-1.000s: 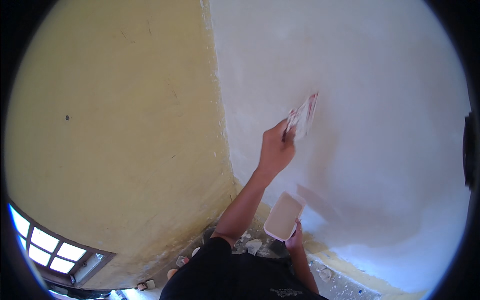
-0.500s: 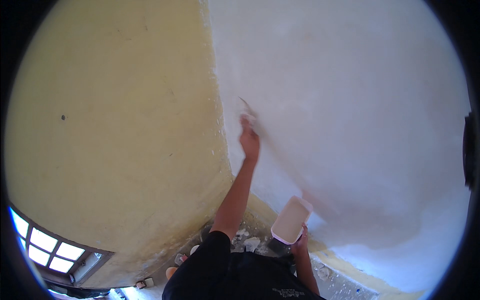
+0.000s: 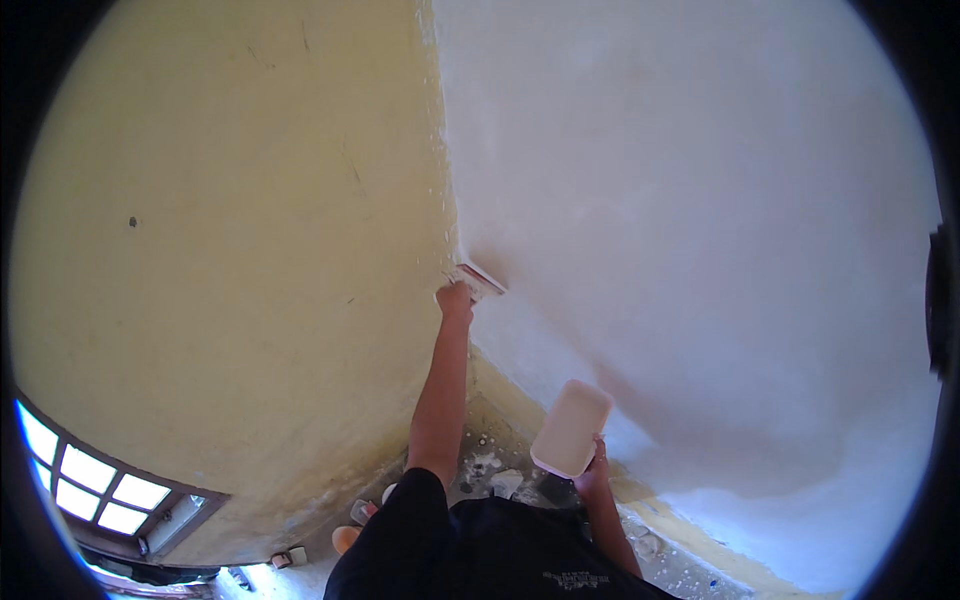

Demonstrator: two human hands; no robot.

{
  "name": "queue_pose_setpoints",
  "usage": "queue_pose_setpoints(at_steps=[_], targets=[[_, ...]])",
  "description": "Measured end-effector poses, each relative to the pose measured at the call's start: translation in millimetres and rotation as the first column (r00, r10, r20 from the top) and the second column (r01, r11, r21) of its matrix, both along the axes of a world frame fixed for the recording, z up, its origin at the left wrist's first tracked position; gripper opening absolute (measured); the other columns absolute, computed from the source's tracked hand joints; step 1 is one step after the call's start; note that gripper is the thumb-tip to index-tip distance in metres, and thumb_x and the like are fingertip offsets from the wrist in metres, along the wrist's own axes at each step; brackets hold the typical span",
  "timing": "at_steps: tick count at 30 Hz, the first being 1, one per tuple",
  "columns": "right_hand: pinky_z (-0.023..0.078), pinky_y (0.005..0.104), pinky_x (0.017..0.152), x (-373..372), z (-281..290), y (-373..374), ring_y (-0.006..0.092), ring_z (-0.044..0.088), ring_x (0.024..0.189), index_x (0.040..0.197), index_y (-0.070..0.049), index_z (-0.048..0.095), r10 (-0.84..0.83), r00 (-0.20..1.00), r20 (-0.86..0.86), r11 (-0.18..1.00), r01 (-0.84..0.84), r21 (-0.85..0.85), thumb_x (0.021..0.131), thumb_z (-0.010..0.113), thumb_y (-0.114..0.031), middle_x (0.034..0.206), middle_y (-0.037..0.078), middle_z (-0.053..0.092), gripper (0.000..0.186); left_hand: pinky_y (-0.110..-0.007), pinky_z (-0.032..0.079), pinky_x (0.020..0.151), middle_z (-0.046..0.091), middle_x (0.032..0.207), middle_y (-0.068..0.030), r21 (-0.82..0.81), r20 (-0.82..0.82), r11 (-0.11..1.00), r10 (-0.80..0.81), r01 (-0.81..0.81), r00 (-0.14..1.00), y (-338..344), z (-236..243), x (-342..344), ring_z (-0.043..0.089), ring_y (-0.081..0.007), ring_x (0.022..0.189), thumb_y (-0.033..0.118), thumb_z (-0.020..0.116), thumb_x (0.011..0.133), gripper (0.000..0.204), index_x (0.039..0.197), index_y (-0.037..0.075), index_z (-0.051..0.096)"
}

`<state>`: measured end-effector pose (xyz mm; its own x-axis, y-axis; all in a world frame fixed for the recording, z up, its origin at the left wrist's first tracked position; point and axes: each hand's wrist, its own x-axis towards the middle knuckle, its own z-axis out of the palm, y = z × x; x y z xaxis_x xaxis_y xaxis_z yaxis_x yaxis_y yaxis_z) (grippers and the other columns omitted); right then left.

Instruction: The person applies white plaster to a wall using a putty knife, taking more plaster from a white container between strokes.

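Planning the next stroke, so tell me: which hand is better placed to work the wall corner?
Left, probably: the left hand holds the flat spreading tool at the corner between the yellow wall and white wall. The right hand sits lower in view and is occupied holding the pale tub.

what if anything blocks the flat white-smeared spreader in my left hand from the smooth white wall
Nothing visible: the flat white-smeared spreader in your left hand is right at the smooth white wall, near the yellow wall. The right hand's pale rectangular tub sits clear, lower right.
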<state>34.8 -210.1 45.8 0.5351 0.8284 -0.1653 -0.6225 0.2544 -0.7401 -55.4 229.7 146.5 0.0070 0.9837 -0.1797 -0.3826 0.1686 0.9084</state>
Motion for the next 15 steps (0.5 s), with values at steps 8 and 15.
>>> queue_pose_setpoints(at_steps=[8, 15], targets=[[0.047, 0.0402, 0.095, 1.1, 9.8, 3.2, 0.0240, 0.056, 0.112, 0.123, -0.008, 0.047, -0.128, 0.951, -0.282, 0.991, 0.113, -0.068, 0.092, 0.054, -0.029, 0.117, 0.008, 0.057, 0.038, -0.036, 0.054, 0.051, 0.060, 0.077, -0.0120, 0.177, -0.044, 0.984, -0.009, 0.017, 0.999, 11.5, 119.7, 29.6, 0.062, -0.0199, 0.064, -0.003, 0.050, 0.075, 0.016, 0.084, -0.011, 0.059], [0.047, 0.0411, 0.095, 0.4, 21.4, -1.2, 0.0247, 0.056, 0.112, 0.124, -0.007, 0.046, -0.126, 0.964, -0.233, 0.991, 0.114, -0.065, 0.093, 0.054, -0.030, 0.117, 0.010, 0.056, 0.040, -0.036, 0.058, 0.061, 0.062, 0.079, -0.0123, 0.348, -0.085, 0.932, -0.073, 0.098, 0.994, -37.1, 233.4, 21.2, 0.064, -0.0211, 0.068, -0.001, 0.050, 0.079, 0.013, 0.081, -0.009, 0.061]])
